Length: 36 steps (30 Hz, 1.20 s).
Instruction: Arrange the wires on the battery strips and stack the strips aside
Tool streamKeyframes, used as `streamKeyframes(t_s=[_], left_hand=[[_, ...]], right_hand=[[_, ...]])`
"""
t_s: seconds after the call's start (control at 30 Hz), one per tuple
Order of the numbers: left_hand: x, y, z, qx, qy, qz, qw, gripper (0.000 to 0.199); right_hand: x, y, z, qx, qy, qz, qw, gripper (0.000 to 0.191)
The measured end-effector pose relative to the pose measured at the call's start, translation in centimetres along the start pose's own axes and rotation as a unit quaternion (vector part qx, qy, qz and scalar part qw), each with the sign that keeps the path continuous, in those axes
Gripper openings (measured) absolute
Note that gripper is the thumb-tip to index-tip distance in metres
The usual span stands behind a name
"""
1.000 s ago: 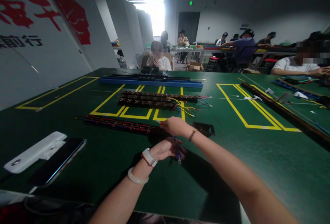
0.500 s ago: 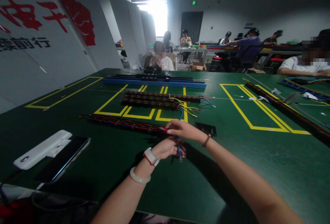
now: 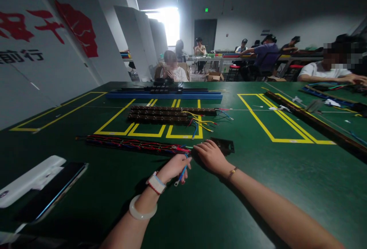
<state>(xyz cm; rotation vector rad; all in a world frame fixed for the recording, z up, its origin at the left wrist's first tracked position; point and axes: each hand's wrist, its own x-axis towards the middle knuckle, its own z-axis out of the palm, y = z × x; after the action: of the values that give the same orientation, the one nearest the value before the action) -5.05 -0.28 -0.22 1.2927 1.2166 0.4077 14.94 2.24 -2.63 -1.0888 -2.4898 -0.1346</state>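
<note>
My left hand [image 3: 175,168] is closed around a blue wire [image 3: 181,175], whose ring terminal points down toward me. Just above it lies the right end of a long dark strip [image 3: 134,144] laced with red and blue wires. My right hand [image 3: 211,156] is beside that end, palm down with its fingers bent together. A short green wire [image 3: 189,147] runs to its fingertips, but whether they grip it is hidden. Partly behind this hand is a black slotted plate [image 3: 228,146].
Beyond lies a block of dark strips [image 3: 160,114] with yellow, red and blue wire ends. A blue rail [image 3: 166,96] crosses the far side. A white device [image 3: 34,180] and a phone [image 3: 51,191] lie at left. At right rests a long dark strip [image 3: 315,121]. People sit behind.
My right hand has come off from above the left hand and now lies to its right, lower and palm down. The left hand keeps the blue wire. The view has shifted slightly.
</note>
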Motion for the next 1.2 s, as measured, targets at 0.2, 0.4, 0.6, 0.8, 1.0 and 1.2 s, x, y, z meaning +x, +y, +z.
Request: streamKeyframes(t_s=[0.2, 0.4, 0.6, 0.8, 1.0, 1.2], left_hand=[[-1.2, 1.1, -1.7, 0.083, -0.038, -0.038, 0.995, 0.039], [-1.1, 1.3, -2.3, 0.014, -0.076, -0.061, 0.995, 0.04], [-0.5, 0.9, -2.9, -0.175, -0.154, -0.079, 0.969, 0.04], [0.7, -0.3, -2.3, -0.187, -0.13, -0.078, 0.971, 0.036], [-0.3, 0.0, -1.3, -0.153, -0.145, 0.006, 0.978, 0.034], [-0.3, 0.0, -1.4, -0.164, -0.169, -0.032, 0.971, 0.034]], right_hand=[[-0.1, 0.2, -0.1, 0.001, -0.009, -0.022, 1.0, 0.038], [-0.2, 0.3, 0.0, 0.01, -0.008, -0.031, 0.999, 0.039], [0.1, 0.1, -0.3, 0.104, 0.039, -0.008, 0.994, 0.039], [1.3, -3.7, -2.2, 0.329, 0.049, -0.014, 0.943, 0.064], [2.8, -6.5, -3.6, 0.379, 0.011, -0.057, 0.924, 0.061], [3.9, -3.6, -5.8, 0.269, 0.083, 0.072, 0.957, 0.02]])
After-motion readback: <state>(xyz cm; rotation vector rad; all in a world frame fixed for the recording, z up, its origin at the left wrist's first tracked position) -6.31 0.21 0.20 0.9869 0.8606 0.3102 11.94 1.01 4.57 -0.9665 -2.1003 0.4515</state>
